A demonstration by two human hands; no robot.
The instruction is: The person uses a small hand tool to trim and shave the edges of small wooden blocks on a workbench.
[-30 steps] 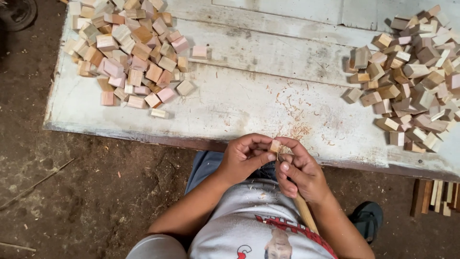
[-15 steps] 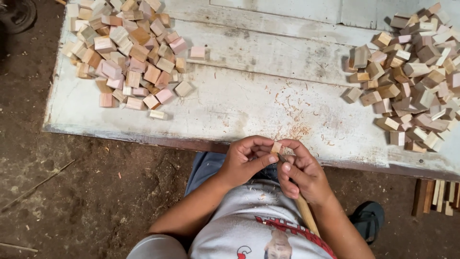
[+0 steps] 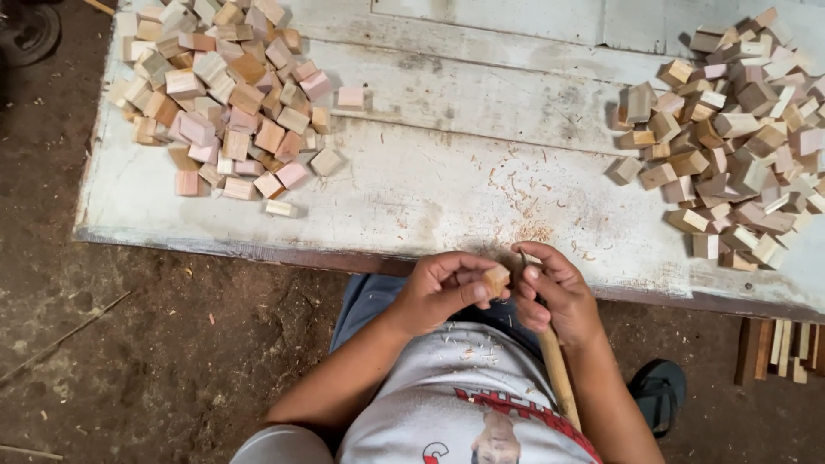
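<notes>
Fingers of left hand (image 3: 438, 288) pinch a small wood block (image 3: 496, 279), held off the board's (image 3: 412, 206) near edge. Right hand (image 3: 554, 292) is wrapped around a wooden-handled tool (image 3: 559, 378), tip at the block. Risk: tip slips off the small block into the left fingertips. Block piles sit at both far corners.

Two heaps of wooden blocks (image 3: 225, 94) — dozens each, uncountable — one tool (image 3: 557, 369), two hands (image 3: 440, 290).

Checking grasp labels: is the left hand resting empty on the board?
No, the left hand pinches a small wooden block in its fingers, off the board.
</notes>
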